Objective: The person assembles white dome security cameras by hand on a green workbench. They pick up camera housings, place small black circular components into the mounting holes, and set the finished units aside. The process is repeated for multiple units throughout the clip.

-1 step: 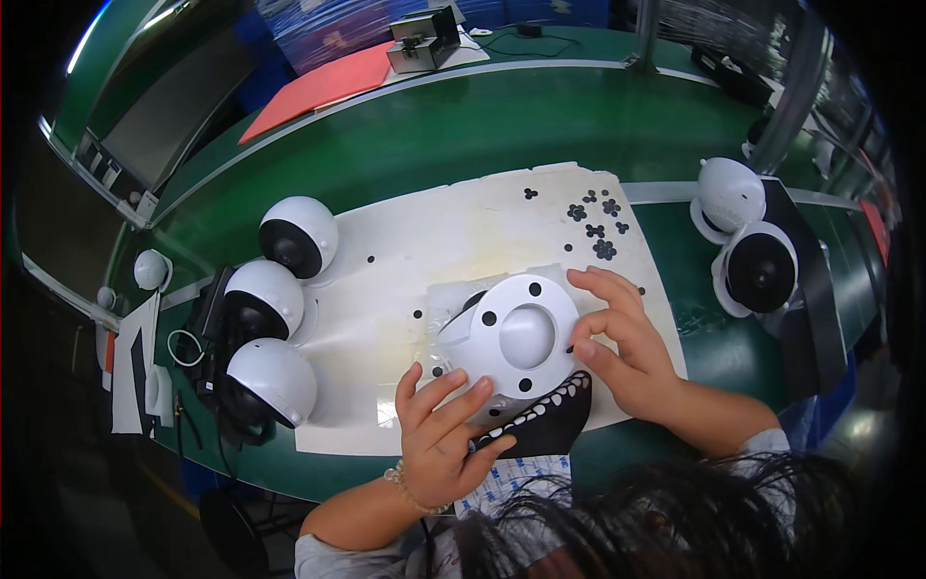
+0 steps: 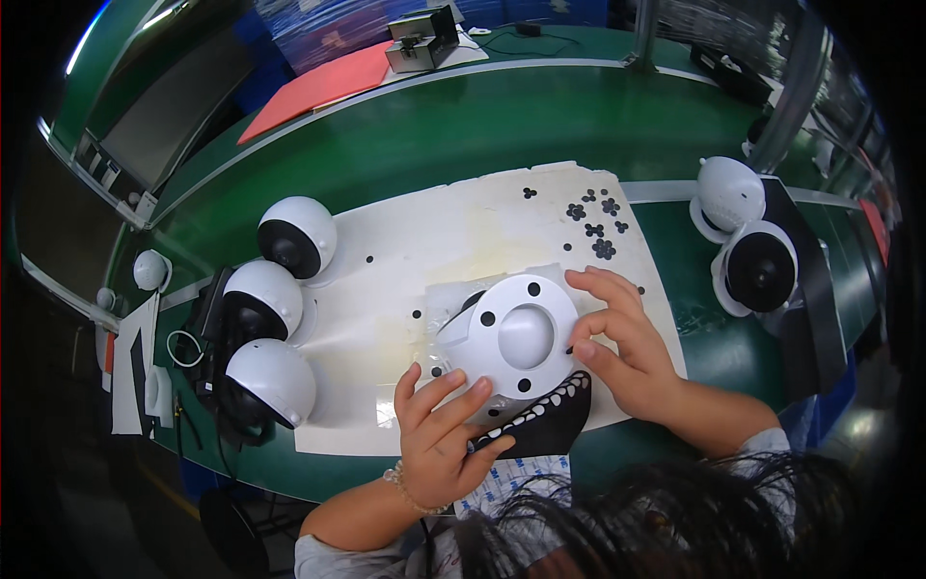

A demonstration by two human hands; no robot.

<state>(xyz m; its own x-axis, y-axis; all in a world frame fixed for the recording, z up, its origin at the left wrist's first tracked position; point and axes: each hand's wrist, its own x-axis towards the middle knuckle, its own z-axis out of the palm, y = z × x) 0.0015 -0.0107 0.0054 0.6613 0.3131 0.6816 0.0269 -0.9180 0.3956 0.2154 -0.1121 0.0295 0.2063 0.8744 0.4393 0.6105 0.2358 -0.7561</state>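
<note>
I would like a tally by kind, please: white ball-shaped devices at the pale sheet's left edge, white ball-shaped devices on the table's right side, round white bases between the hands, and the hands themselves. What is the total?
Left white ball-shaped devices: 3
Right white ball-shaped devices: 2
Round white base: 1
Left hand and right hand: 2
Total: 8

one view: head-worn, left lens of fisheye pair, set above near side of bench [image 2: 415,140], looking down and forward; close over left hand [image 2: 436,434] and right hand [image 2: 622,355]; wide lens bows bench edges; hair strands [image 2: 666,511] cross near right.
</note>
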